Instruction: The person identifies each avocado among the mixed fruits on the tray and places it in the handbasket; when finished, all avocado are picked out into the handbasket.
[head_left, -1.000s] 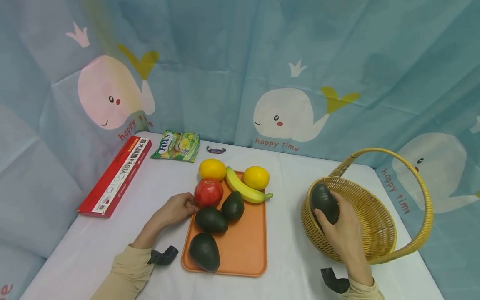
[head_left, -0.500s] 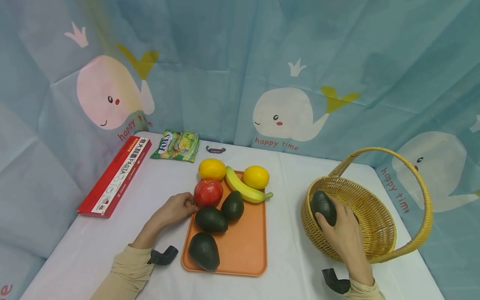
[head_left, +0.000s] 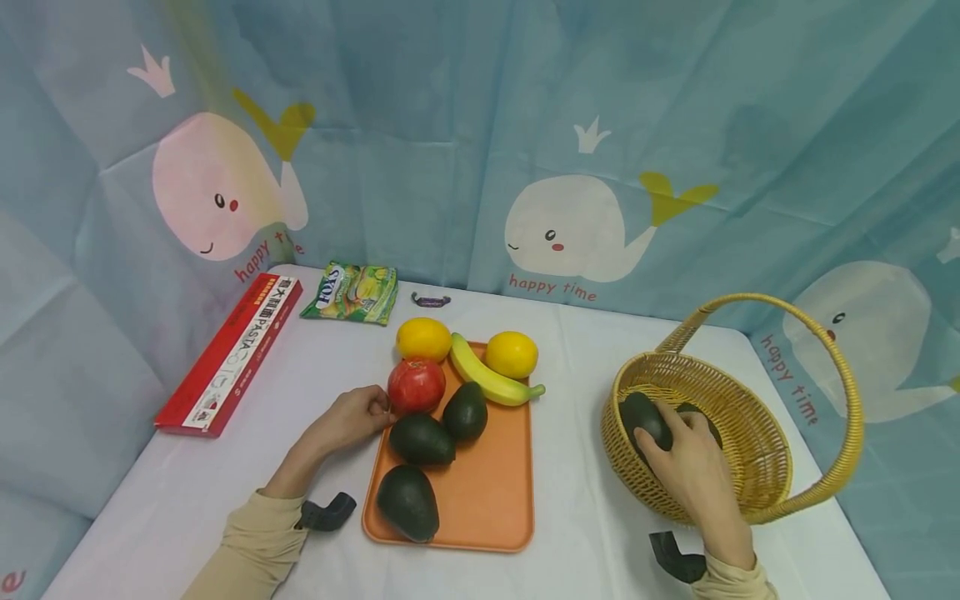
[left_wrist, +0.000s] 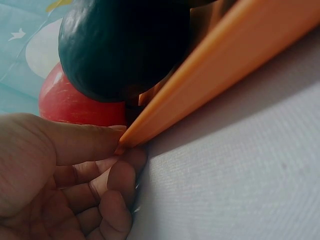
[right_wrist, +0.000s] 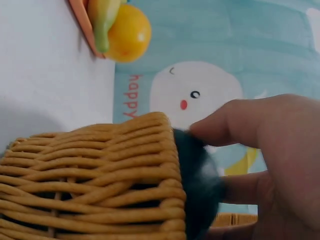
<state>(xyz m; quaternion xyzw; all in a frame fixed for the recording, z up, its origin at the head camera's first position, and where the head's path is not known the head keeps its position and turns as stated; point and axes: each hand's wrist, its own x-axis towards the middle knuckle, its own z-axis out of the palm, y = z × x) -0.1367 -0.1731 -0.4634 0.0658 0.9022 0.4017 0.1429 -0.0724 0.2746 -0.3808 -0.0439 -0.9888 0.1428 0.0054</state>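
My left hand (head_left: 356, 421) pinches the left rim of the orange tray (head_left: 491, 512) between thumb and fingers, as the left wrist view shows. On the tray lie several dark green avocados (head_left: 408, 504), a red pomegranate (head_left: 416, 385), a banana (head_left: 491, 379) and two yellow lemons (head_left: 512, 355). My right hand (head_left: 693, 462) grips a dark avocado (head_left: 647, 419) inside the wicker basket (head_left: 757, 425), low at its left side. A second dark avocado (head_left: 699, 421) shows behind the fingers, partly hidden. In the right wrist view the woven wall (right_wrist: 95, 175) covers part of the held avocado (right_wrist: 197, 180).
A red pasta box (head_left: 232, 354) lies at the left. Behind the tray are a green FOX'S packet (head_left: 352, 292) and a small purple wrapped piece (head_left: 431, 300). The tall basket handle (head_left: 843, 375) arches over the right side. Curtains enclose the back and sides.
My right hand has lowered the avocado deeper into the basket, and the second avocado behind the fingers has come into clearer sight. The left hand and tray stay in place.
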